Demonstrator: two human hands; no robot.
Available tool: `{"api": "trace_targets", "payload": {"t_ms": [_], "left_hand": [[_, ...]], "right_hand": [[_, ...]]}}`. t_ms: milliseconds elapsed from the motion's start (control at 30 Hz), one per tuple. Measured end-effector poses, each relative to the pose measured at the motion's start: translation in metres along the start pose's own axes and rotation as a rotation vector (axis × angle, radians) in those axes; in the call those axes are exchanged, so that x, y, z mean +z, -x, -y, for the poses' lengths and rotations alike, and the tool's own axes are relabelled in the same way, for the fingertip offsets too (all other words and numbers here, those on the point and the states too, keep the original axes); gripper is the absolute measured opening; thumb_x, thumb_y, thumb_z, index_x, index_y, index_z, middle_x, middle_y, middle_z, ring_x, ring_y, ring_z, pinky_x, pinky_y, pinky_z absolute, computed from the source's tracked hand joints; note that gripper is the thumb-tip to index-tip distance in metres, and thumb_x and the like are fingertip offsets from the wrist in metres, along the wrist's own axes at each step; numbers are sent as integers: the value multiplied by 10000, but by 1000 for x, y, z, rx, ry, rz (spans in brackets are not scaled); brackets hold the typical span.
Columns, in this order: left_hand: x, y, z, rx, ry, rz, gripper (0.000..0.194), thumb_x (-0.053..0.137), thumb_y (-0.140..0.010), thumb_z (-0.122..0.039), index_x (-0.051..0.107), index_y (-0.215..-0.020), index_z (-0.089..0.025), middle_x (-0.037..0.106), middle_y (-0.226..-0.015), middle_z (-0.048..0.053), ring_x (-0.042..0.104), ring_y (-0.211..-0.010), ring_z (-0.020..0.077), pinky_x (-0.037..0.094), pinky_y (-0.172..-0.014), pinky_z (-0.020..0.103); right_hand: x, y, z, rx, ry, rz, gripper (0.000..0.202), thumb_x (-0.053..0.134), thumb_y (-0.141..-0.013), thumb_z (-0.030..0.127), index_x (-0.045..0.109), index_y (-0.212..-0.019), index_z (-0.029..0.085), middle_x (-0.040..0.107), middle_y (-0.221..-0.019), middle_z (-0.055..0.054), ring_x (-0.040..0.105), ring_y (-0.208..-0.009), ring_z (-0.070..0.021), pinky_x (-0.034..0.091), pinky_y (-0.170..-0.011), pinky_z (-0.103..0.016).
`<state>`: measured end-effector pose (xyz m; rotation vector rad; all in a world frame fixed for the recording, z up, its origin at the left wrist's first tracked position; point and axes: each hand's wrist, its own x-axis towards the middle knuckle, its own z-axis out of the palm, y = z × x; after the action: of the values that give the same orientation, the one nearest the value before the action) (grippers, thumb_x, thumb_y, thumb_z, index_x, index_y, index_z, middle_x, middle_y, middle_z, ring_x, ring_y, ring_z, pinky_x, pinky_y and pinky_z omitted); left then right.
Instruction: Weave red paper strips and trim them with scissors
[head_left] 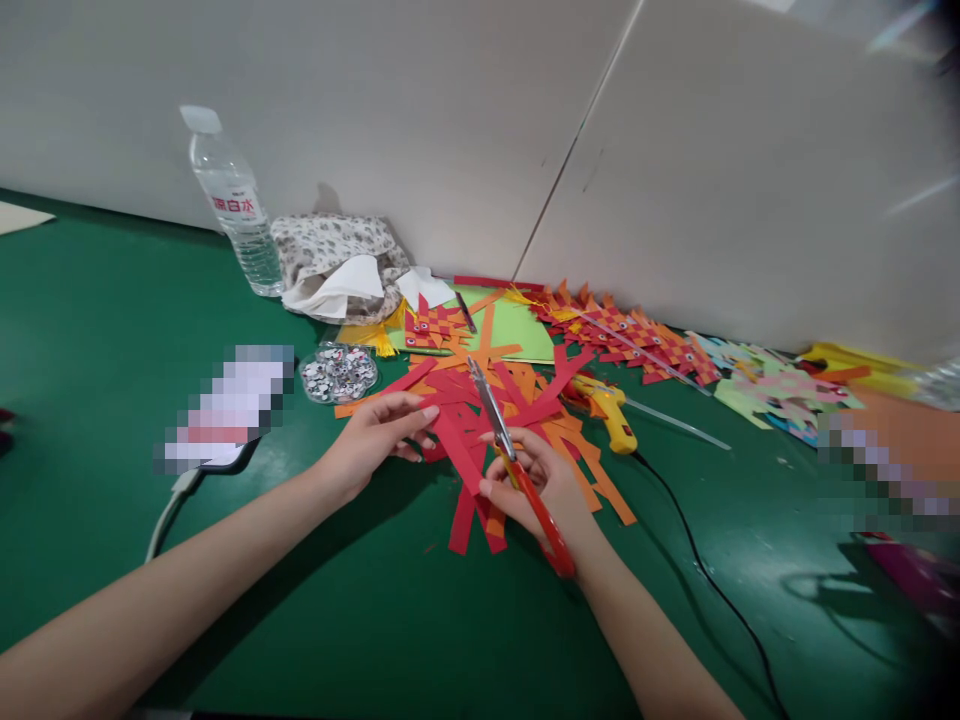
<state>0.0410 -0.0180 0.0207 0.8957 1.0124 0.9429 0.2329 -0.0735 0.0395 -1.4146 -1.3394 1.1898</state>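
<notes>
A red paper strip (459, 445) slants between my two hands above a pile of cut strips. Its upper left end is at the thumb and fingertips of my left hand (390, 432), which are closed on it. My right hand (536, 480) grips scissors with a red handle (541, 515), blades pointing up and away. The thumb of that same hand also presses the strip's lower end. Beneath lie loose red and orange strips (592, 470), partly hidden by my hands.
A yellow glue gun (619, 425) with a black cord lies right of the pile. Woven paper fish (637, 340) lie along the wall. A pack of googly eyes (337, 373), a phone (232, 405), a water bottle (236, 205) and a tissue pouch (337, 245) are at left.
</notes>
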Motion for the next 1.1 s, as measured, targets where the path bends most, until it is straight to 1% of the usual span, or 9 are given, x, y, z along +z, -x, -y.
{"api": "trace_targets", "payload": {"t_ms": [200,267,400,600,733,800,900,1000,1100], "left_hand": [[-2,0,1,38,10,56,255,716,-747,-403,609,-793,-176,562,-511,-70,459,-381,29,379,-396,133],[-2,1,1,22,44,102,256,698,-765,-411,592,-802,-181,599,-526,-59,501,-386,43,402,-411,142],[-1,1,-1,-17,94,131,263,694,-770,-408,583,-806,-172,704,-733,1,635,-540,85,475,-497,166],[-2,1,-2,-39,87,120,266,687,-776,-404,581,-806,-162,728,-830,39,662,-602,102,481,-535,177],[-2,5,-3,47,76,124,265,647,-804,-428,572,-817,-174,729,-844,41,679,-627,130,486,-561,204],[-1,8,-3,132,18,147,280,594,-834,-456,596,-837,-176,720,-840,39,684,-638,145,482,-574,218],[2,16,-3,266,-170,222,303,519,-880,-454,648,-865,-180,696,-801,29,683,-670,151,481,-624,231],[5,24,-1,371,-406,309,244,540,-878,-396,667,-889,-188,692,-832,33,663,-713,152,494,-692,248],[8,26,1,457,-602,381,170,575,-856,-338,667,-887,-199,701,-845,36,653,-743,156,499,-715,248]], "right_hand": [[1,-1,-1,6,9,-43,381,665,-603,184,563,-971,190,563,-580,52,531,-546,-121,443,-558,-256],[0,-2,-1,0,17,-46,385,665,-595,182,568,-967,190,571,-582,48,539,-551,-127,448,-561,-259],[-1,-3,-2,4,41,-48,387,671,-604,199,574,-979,185,578,-591,41,543,-555,-129,449,-562,-256],[0,-4,-2,-21,-14,-110,384,705,-622,259,574,-977,191,567,-603,41,531,-558,-124,440,-557,-252],[-2,-2,2,-35,-61,-117,415,742,-644,360,577,-988,197,570,-608,45,458,-459,-90,383,-453,-228],[-4,-2,2,-21,-98,-121,441,742,-666,388,564,-1021,196,587,-632,39,443,-442,-81,370,-425,-217],[-6,-3,0,-11,-183,-117,431,717,-717,413,547,-1047,193,626,-672,11,533,-510,-111,421,-445,-214],[-8,-5,-4,-25,-236,-129,402,700,-746,415,550,-1052,201,629,-713,7,597,-565,-130,499,-525,-237],[-9,-6,-7,-21,-242,-177,433,746,-703,380,554,-1057,220,580,-735,40,597,-537,-109,517,-555,-245]]}}
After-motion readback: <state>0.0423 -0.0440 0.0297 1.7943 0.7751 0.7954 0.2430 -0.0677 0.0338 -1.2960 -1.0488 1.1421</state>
